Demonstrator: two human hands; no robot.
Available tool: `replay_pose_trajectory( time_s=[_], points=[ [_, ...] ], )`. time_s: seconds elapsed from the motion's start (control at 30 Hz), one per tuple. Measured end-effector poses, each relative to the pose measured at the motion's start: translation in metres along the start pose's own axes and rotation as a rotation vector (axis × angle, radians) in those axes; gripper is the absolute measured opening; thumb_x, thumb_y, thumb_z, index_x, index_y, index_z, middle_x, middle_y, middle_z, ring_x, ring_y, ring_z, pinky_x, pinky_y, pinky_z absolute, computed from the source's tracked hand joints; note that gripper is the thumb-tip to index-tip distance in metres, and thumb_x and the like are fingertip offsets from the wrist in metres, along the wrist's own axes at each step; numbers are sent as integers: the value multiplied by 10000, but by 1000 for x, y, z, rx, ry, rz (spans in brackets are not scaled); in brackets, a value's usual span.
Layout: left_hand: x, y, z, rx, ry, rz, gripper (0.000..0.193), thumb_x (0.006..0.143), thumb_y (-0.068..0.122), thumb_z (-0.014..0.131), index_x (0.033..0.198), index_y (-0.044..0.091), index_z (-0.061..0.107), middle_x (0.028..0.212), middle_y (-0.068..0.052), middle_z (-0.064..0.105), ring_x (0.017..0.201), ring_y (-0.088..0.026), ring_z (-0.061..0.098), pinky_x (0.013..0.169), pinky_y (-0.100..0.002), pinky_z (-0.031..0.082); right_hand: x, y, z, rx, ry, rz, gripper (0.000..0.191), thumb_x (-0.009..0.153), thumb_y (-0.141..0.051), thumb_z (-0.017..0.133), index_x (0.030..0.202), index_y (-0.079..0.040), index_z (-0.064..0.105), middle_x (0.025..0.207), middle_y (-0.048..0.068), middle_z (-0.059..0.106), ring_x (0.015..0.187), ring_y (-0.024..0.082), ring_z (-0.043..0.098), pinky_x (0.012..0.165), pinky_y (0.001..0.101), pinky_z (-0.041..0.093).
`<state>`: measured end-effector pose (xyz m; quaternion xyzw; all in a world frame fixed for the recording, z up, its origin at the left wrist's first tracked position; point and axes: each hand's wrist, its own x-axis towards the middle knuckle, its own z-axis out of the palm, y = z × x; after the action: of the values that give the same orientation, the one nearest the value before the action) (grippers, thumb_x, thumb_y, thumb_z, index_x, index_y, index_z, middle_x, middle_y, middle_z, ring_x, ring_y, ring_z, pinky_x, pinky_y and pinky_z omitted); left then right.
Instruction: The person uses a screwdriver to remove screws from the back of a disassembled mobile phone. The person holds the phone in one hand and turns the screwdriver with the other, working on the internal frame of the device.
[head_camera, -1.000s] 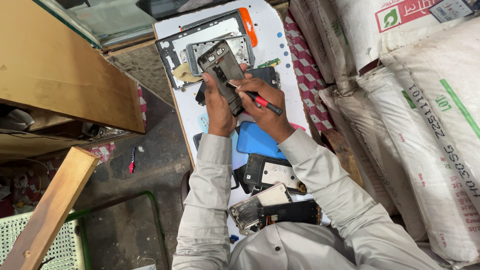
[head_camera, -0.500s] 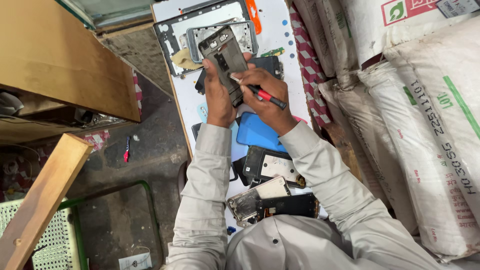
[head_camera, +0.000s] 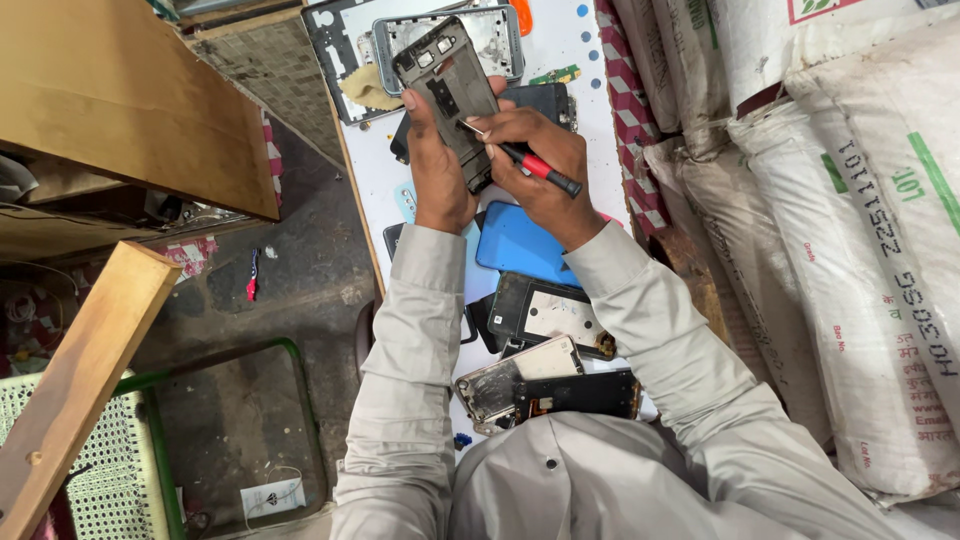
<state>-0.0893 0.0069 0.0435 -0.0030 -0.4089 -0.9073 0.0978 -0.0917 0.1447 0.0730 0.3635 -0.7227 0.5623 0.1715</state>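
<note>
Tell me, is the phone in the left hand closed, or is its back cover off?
Off. The phone in the left hand shows its bare inner frame, and the right hand puts a red-handled screwdriver on it.

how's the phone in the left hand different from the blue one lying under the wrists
The opened phone is dark grey with its inner parts bared; the blue phone cover is smooth and plain. The first is held up in the left hand; the second lies flat on the white table. Both are flat rectangles.

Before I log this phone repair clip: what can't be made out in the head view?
- Screwdriver tip on the opened phone: too small.
- Left hand palm: behind the phone.
- Right hand fingertips: curled under.
- Grey phone frame: cut by top edge.
</note>
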Motion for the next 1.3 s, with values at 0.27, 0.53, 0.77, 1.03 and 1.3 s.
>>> replay_pose_trajectory(
  time_s=[0.27,0.53,0.77,1.03,1.3],
  points=[
    [2,-2,0,22,-16,-10,866,1008,720,371,1342,-54,564,1230,-218,703,1067,-302,720,936,-445,639,-2,3,0,-65,9,1,161,946,54,711,1057,-22,623,1172,112,745,1091,278,733,1037,367,580],
    [2,-3,-1,26,-15,2,859,1006,722,374,1359,-40,555,1232,-215,700,1079,-300,715,943,-446,639,-2,2,2,-37,14,37,148,961,53,697,1071,-27,638,1187,118,742,1083,257,751,1044,369,587],
    [2,-4,-1,18,-13,-13,848,1009,716,373,1359,-35,552,1233,-214,700,1079,-299,714,949,-443,631,-1,2,-2,-33,7,8,150,954,58,699,1064,-17,630,1175,119,749,1097,272,745,1140,395,529],
    [2,-5,-1,6,-23,3,830,1021,702,373,1361,-35,548,1229,-217,701,1071,-298,713,947,-442,630,-1,2,-1,-62,15,13,150,950,55,700,1065,-24,647,1170,115,750,1081,258,754,1149,403,530],
    [3,-5,-3,10,-37,-18,836,1019,702,369,1346,-42,561,1224,-216,703,1068,-294,717,943,-437,636,-3,3,0,-30,41,48,152,951,63,698,1060,-24,637,1174,123,749,1063,255,756,1115,386,553]
  ],
)
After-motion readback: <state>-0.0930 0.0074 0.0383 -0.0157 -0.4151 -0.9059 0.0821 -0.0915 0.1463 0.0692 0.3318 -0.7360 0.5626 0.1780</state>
